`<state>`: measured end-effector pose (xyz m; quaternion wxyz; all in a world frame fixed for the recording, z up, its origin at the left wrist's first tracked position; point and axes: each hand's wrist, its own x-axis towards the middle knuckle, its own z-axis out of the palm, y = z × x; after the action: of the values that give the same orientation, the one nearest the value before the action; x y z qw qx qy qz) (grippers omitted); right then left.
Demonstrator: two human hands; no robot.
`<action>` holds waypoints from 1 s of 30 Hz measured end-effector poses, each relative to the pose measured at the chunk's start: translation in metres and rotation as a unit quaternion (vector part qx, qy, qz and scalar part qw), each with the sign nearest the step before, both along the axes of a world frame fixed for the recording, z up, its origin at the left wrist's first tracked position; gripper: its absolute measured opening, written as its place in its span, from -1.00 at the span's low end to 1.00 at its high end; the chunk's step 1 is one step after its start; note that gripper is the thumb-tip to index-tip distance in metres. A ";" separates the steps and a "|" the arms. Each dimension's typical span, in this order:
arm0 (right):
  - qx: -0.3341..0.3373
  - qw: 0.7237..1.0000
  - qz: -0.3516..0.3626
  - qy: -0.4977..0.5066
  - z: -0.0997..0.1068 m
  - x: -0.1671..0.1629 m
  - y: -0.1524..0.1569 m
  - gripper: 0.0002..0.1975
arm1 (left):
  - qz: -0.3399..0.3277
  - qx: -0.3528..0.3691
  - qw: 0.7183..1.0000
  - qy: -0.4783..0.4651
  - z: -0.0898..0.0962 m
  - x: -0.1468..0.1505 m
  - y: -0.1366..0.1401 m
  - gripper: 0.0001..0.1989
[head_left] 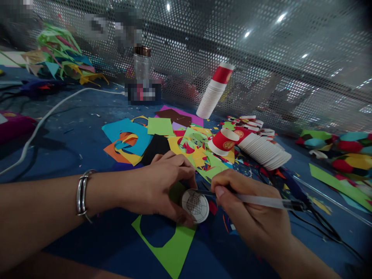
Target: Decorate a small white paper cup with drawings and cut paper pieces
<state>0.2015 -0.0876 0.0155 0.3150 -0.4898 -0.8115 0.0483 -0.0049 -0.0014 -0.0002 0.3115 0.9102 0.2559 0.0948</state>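
My left hand curls its thumb and fingers around a small round white disc with a black grid and lines drawn on it. Whether the disc is the base of a cup cannot be told, since the hand covers what lies behind it. In my right hand is a pen with a translucent barrel and black ends. Its front end meets the disc's upper edge. Below the left hand lies a sheet of green paper with a large rounded hole cut out.
Coloured paper scraps lie beyond my hands. A tall stack of paper cups, a single red cup and a fallen stack stand or lie behind. A white cable crosses the left; a perforated metal screen borders the back.
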 end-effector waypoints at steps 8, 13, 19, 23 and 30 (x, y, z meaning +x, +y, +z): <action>0.007 1.000 0.003 0.002 -0.001 0.001 0.001 -0.80 | 0.004 -0.010 1.000 0.013 0.004 0.001 -0.001 -0.55; -0.002 1.000 0.014 0.016 0.000 0.000 0.000 -0.79 | 0.003 -0.014 1.000 0.002 0.003 0.002 0.000 -0.53; -0.012 1.000 0.011 0.010 -0.001 0.001 -0.001 -0.79 | 0.021 -0.022 0.999 0.016 0.003 0.004 -0.002 -0.52; -0.013 1.000 0.010 0.009 -0.001 0.001 -0.001 -0.78 | 0.017 -0.015 1.000 0.007 0.002 0.003 -0.002 -0.51; -0.010 1.000 0.017 0.004 -0.001 0.001 -0.002 -0.79 | 0.009 -0.026 0.999 0.020 0.006 0.002 -0.001 -0.52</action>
<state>0.2027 -0.0893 0.0145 0.3122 -0.4790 -0.8180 0.0634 -0.0026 -0.0027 0.0062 0.3285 0.9012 0.2731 0.0725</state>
